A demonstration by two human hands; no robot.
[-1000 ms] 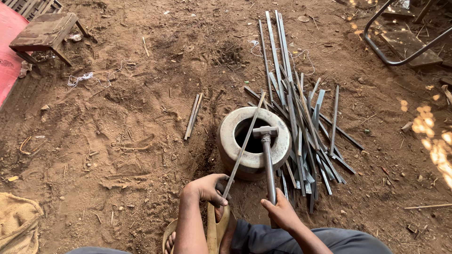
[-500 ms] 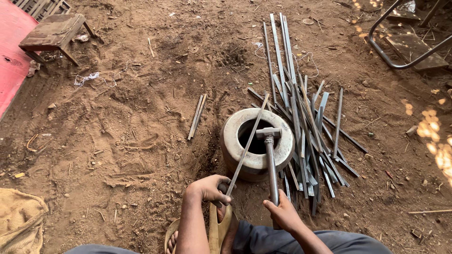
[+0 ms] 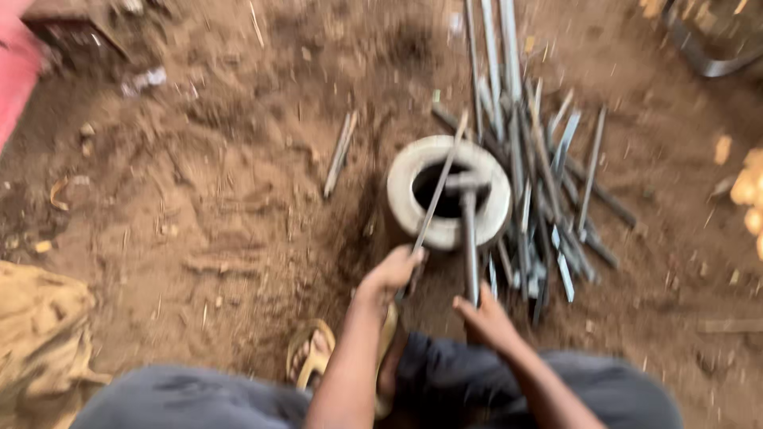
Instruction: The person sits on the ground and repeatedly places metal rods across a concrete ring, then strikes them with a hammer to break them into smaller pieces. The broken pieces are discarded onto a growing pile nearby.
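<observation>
Frame pretty blurry. Left hand [image 3: 391, 274] wrapped round near end of thin metal rod [image 3: 437, 187], fingers clamped on it; rod slants up across white ring-shaped block [image 3: 407, 195] sitting on dirt floor [image 3: 199, 222]. Right hand [image 3: 486, 320] gripping hammer [image 3: 470, 238] handle, fingers closed round it, head lying over block's dark hole. Pile of metal rods [image 3: 540, 183] just right of block, touching it. Two loose rods [image 3: 340, 152] lie left of block. Sandalled foot [image 3: 314, 359] near left forearm.
</observation>
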